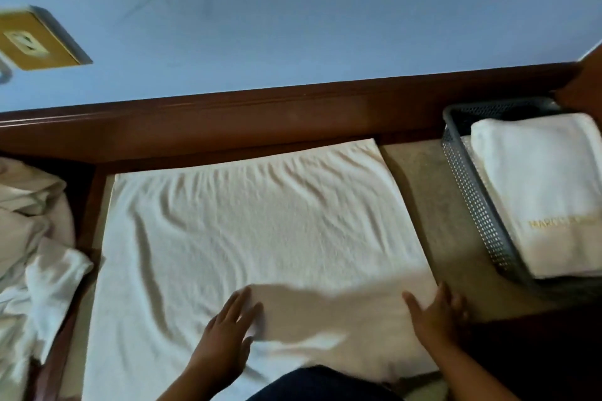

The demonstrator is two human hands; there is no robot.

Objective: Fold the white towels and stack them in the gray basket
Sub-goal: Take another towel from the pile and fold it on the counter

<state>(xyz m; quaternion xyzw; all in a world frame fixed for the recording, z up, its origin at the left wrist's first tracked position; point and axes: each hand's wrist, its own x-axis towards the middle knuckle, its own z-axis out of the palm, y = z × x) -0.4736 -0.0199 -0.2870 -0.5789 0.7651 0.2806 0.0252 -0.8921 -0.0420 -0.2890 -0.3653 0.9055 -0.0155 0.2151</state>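
Observation:
A white towel [260, 231] lies spread flat and wrinkled on the tan surface in front of me. My left hand [228, 332] rests flat on its near middle with fingers straight. At the towel's right near edge my right hand [436, 312] lies with fingers spread. The gray basket [472, 192] stands at the right, with a folded white towel [547, 192] with gold lettering stacked inside it. A heap of crumpled white towels [32, 254] sits at the far left.
A dark wooden ledge [260, 127] runs along the blue wall [293, 16] behind the towel. A brass socket plate [35, 39] is on the wall at upper left. My dark trouser leg [319, 384] shows at the bottom.

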